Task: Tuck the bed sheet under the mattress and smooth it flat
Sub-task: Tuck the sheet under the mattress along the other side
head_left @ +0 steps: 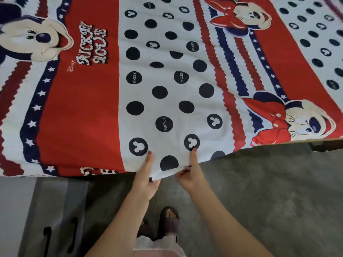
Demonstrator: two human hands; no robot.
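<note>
A cartoon-print bed sheet (pixel 167 75) in red, white and navy with black dots covers the bed and fills the upper view. Its near edge hangs over the bedside. My left hand (pixel 146 175) pinches that edge, thumb on top of the cloth and fingers underneath. My right hand (pixel 189 173) grips the same edge a little to the right, thumb lying on a black dot, fingers curled below. The mattress itself is hidden under the sheet.
Grey concrete floor (pixel 259 191) lies in front of the bed. A grey cabinet or box with dark handles (pixel 52 219) stands at lower left. My sandalled foot (pixel 169 222) is below my hands. A wooden bed frame edge (pixel 324 142) shows at right.
</note>
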